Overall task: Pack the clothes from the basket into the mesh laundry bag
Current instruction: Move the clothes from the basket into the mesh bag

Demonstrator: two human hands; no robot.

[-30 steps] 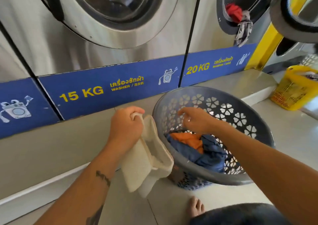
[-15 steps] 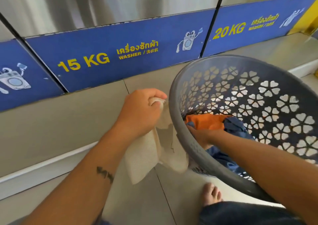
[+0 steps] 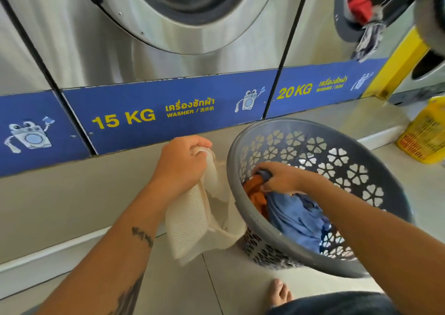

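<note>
A cream mesh laundry bag [image 3: 192, 221] hangs from my left hand [image 3: 180, 164], which grips its top edge just left of the basket. The grey plastic basket [image 3: 342, 168] with flower-shaped holes stands tilted on the tiled floor. Inside it lie an orange garment [image 3: 256, 194] and a blue garment [image 3: 296, 221]. My right hand [image 3: 280, 178] is down in the basket, fingers curled round a bunched dark blue piece of cloth on top of the orange garment.
Steel washers [image 3: 168, 38] with blue 15 KG and 20 KG labels stand on a raised ledge close ahead. The right washer's door is open with red cloth [image 3: 358, 6] hanging out. A yellow basket [image 3: 426, 134] sits far right. My bare foot [image 3: 279, 293] is below the grey basket.
The view has tilted back up toward the washers. My right hand has moved up inside the basket and closed on the cloth. My left hand keeps holding the bag.
</note>
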